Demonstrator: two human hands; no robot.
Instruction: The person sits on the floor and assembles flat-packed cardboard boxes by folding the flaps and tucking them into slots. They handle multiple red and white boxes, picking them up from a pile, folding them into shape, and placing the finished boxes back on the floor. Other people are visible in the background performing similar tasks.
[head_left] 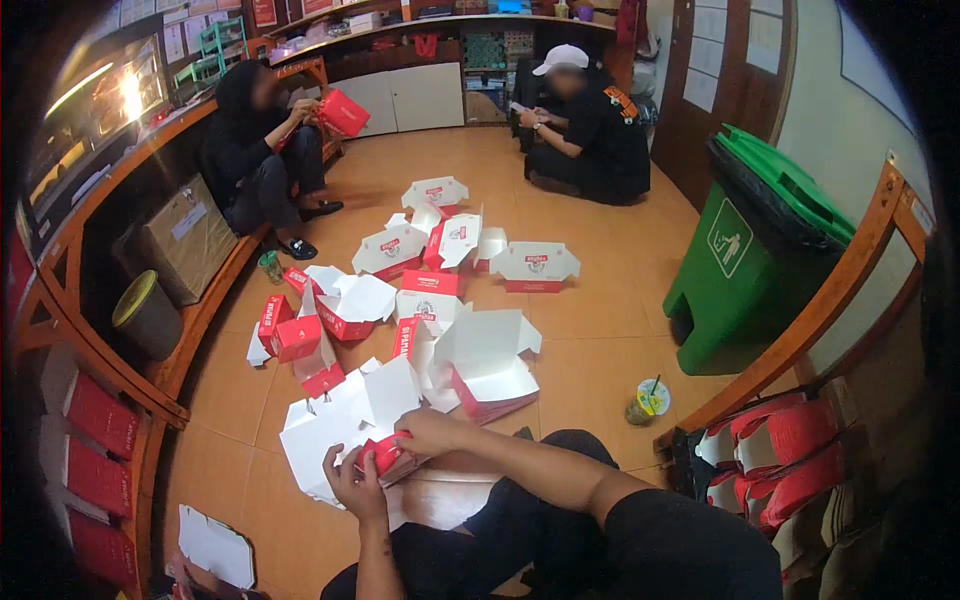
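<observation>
A red-and-white cardboard food box (381,456), partly folded, is between my hands in front of my knees. My left hand (354,484) grips its near red side with fingers curled round the edge. From the right, my right hand (428,432) reaches across and closes on the box's upper red edge; its fingertips are partly hidden. White flaps (312,448) spread out just beyond my left hand. Right past my hands, an open box (487,350) with a white inside sits on the floor, beside more boxes piled up.
Several folded boxes (535,262) lie across the tiled floor. One person (270,160) crouches at the left holding a red box (343,113); another person (590,130) sits far right. A green bin (735,270), a drink cup (650,398) and stacked flat boxes (790,450) stand at the right.
</observation>
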